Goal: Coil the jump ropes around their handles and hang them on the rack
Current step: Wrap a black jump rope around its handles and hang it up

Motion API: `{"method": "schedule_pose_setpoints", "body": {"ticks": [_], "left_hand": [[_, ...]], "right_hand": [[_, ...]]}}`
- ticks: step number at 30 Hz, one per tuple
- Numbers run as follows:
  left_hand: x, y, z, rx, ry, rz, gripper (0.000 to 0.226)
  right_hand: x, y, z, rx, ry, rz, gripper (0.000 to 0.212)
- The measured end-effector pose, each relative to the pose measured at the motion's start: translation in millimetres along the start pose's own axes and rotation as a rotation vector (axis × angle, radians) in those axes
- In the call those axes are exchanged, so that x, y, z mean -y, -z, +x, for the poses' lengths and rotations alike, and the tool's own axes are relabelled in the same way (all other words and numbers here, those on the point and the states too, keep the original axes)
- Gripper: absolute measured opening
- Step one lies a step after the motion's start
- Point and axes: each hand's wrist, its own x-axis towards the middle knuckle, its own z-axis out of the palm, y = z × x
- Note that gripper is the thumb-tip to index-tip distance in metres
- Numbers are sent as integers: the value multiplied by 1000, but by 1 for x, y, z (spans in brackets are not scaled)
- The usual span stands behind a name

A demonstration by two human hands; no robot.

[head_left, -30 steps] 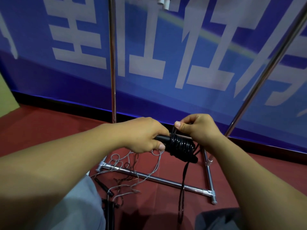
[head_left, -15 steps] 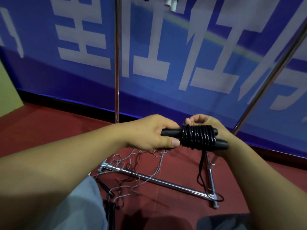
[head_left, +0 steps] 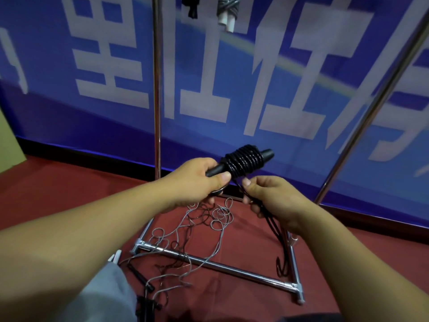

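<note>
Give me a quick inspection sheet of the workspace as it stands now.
Surface: red floor.
Job's things: black handles, rope coiled round them; loose black rope tail hangs down; chrome rack; two coiled ropes hang at top edge.
Clutter: tangled grey and dark ropes on floor over rack base.
Hands: left hand grips handle end; right hand pinches the tail.
Cables: nothing seen.
Surroundings: blue banner behind.
</note>
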Motion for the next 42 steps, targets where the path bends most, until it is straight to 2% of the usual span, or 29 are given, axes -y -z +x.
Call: {"method": "schedule_pose_setpoints", "body": {"ticks": [9,15,19,27,33,37,42], "left_hand": [[-1,4,7,-224,23,84,20],[3,5,9,-284,59,68,20],[5,7,10,-295,68,47,20],[3,5,9,-250,38,29,19],[-2,3,6,-210,-28,-3,23],[3,10,9,-285,-3,2,19],[8,15,13,-348,8,106,20]], "right_hand": [[1,-1,1,-31,-165,112,23],[2,-2,2,-54,-125,94,18],[1,-2,2,-91,-111,81,7],[-4,2,5,-200,-159,-53,11],[5,-1,-1,-147,-221,-252,32],[9,-2,-2,-48,-175,-148,39],[14,-10,-4,64,-43,10,33]]}}
